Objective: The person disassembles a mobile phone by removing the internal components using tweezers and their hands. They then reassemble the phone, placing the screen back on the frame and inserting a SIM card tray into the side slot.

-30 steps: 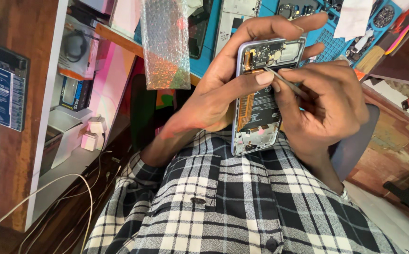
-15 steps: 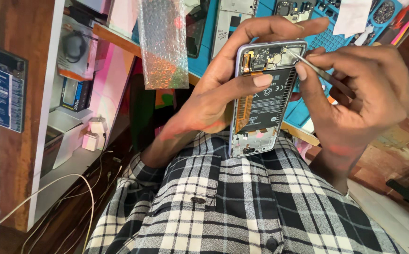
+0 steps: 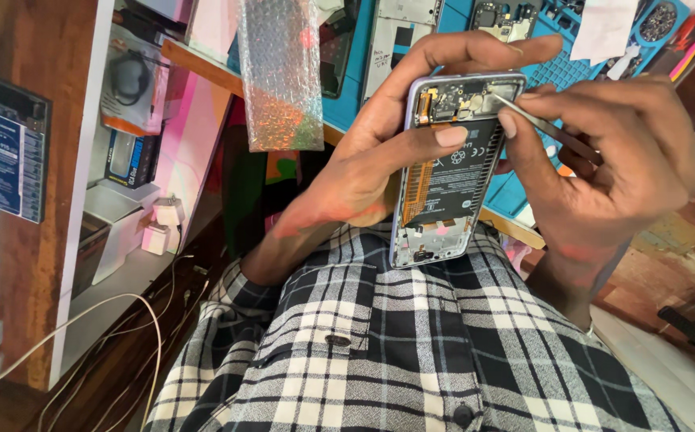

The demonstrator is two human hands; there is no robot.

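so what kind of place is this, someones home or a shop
Most likely a phone repair bench. The left hand holds an opened phone with its back off, the right hand works metal tweezers at its top, and a blue repair mat with parts lies beyond.

My wooden bench [image 3: 203,68] carries a blue work mat [image 3: 559,76], and on that mat lie an opened phone body [image 3: 402,36], a small circuit board [image 3: 501,16] and a white paper scrap [image 3: 603,28]. A bubble-wrap bag [image 3: 281,76] hangs over the bench's front edge. Lower down on my left, a white shelf [image 3: 115,284] holds 2 white chargers [image 3: 162,224] and a few small boxes [image 3: 129,156].
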